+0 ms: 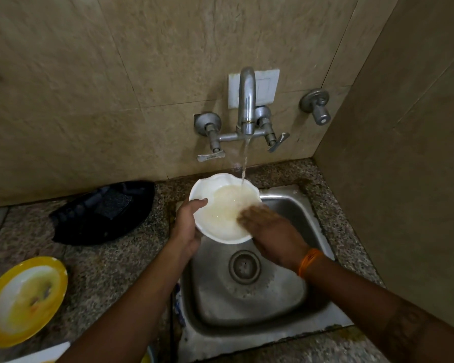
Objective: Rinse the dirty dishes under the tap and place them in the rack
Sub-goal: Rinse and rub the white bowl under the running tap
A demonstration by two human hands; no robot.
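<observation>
My left hand (188, 218) has its grip curled on the white bowl's (215, 189) left rim, holding it tilted over the sink (294, 213) under the tap's (247, 100) stream. My right hand (268, 231), fingers straight, presses inside the bowl.

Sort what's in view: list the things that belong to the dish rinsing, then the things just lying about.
Part of the job:
white bowl, gripped at its rim by the left hand and rubbed inside by the right hand
running tap
steel sink
yellow-rimmed plate, still soiled
black rack on the counter

Just there:
wall switch plate
spare wall valve
</observation>
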